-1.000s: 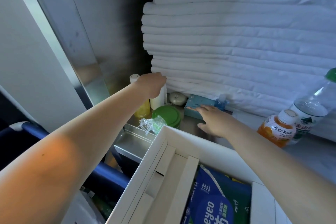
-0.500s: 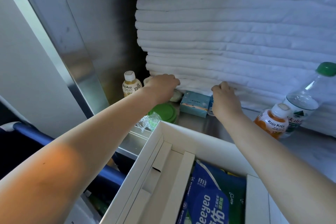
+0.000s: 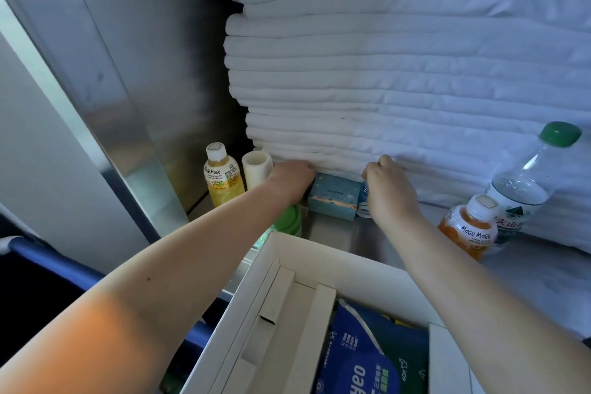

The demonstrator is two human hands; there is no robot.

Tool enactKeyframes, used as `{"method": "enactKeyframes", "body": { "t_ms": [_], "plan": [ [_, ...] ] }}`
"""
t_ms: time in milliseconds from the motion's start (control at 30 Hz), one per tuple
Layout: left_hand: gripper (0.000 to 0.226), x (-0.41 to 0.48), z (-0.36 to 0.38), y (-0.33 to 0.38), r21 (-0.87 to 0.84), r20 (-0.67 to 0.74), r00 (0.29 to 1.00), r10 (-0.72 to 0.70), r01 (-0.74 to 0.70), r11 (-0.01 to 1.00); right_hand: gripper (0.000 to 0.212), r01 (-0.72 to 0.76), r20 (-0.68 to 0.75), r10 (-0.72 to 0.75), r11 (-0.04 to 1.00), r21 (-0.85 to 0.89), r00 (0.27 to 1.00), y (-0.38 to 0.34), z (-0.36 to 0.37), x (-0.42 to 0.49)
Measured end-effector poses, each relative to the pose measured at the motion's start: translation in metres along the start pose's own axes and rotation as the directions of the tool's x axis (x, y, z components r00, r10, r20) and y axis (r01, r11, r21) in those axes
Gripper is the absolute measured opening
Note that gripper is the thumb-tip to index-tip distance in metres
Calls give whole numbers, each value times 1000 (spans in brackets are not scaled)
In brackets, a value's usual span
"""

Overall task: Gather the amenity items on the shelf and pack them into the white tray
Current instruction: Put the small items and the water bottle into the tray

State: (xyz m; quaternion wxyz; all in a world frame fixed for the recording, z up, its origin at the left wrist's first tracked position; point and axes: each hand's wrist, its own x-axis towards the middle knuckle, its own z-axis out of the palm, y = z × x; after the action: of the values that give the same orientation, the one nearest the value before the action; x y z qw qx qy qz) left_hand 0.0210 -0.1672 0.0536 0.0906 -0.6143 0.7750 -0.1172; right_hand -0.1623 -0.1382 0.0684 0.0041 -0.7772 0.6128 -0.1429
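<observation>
Both arms reach forward over the white tray (image 3: 256,269) to the back of the shelf (image 3: 329,227). The left hand (image 3: 292,177) is knuckles-up with the fingers curled down behind the left end of the blue box (image 3: 332,201), under the bottom edge of the linen stack (image 3: 399,73); whether it grips anything cannot be told, since the fingertips are hidden. The right hand (image 3: 388,184) is also curled, knuckles toward the camera, at the right end of the box, over a small blue-and-white item (image 3: 363,208) that is mostly covered; its grip cannot be told either.

Half a second ago the hands were in much the same places. A second ago the left hand was at the white tube (image 3: 256,168) and the right lay flat and open beside the box; both have since gone deeper under the linen and closed up.

The box sits on the shelf between the two hands, touching the linen above. Left of the left hand stand the tube and a yellow juice bottle (image 3: 221,179). A green lid (image 3: 292,224) lies under the left forearm. Right of the right hand stand an orange juice bottle (image 3: 468,227) and a water bottle (image 3: 527,182) with a green cap. The tray in front holds a blue packet (image 3: 358,358)
</observation>
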Motion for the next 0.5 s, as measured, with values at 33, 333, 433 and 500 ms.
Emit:
{"method": "enactKeyframes", "body": {
  "t_ms": [33, 333, 433, 500],
  "plan": [
    [28, 1, 1, 0, -2, 7, 1000, -2, 2, 1000, 37, 6, -5, -7, 1000, -6, 1000, 0, 0, 1],
    [34, 9, 3, 1, 36, 39, 998, -51, 50, 998, 38, 86, -36, -92, 984, -156, 995, -10, -6, -4],
    [32, 9, 6, 0, 51, 13, 999, -41, 40, 998, 36, 84, -43, -91, 986, -141, 995, -10, -8, -5],
    [31, 8, 6, -1, 83, -20, 1000, -23, 25, 996, 36, 85, -46, -92, 987, -133, 995, -10, -8, -5]
  ]
}}
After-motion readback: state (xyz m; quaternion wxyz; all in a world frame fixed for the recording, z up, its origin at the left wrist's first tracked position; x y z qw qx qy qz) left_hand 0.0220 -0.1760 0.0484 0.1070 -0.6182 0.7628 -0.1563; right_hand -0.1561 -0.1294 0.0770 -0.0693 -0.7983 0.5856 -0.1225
